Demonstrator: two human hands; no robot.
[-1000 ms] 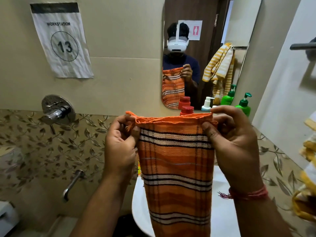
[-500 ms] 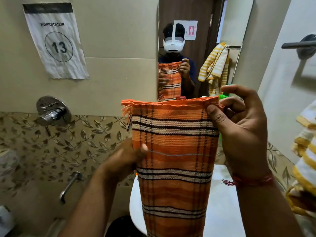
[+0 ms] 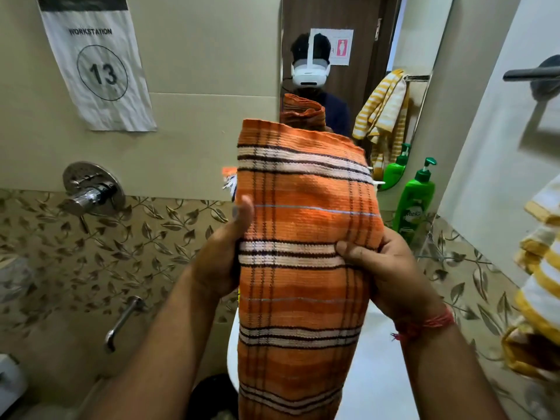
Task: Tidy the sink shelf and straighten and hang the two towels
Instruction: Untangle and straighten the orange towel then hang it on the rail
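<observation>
An orange plaid towel (image 3: pixel 303 213) with white and dark stripes hangs upright in front of me, folded over at the top. My left hand (image 3: pixel 225 253) grips its left edge at mid-height, thumb up. On the right edge, my right hand (image 3: pixel 385 268) pinches the cloth, with a red thread at the wrist. A yellow-and-white striped towel (image 3: pixel 539 268) hangs bunched at the far right. One green pump bottle (image 3: pixel 415 201) stands on the sink shelf behind the towel; the rest of the shelf is hidden.
A mirror (image 3: pixel 363 56) faces me above the white sink (image 3: pixel 372 374). A dark towel bar (image 3: pixel 530 74) juts from the right wall. A chrome tap knob (image 3: pixel 91 189) and spout (image 3: pixel 121 322) sit on the left tiled wall, under a paper sign (image 3: pixel 97 62).
Both hands slid down from the towel's top corners to its middle, and the top part folded over toward me. The view shifted slightly left and lower.
</observation>
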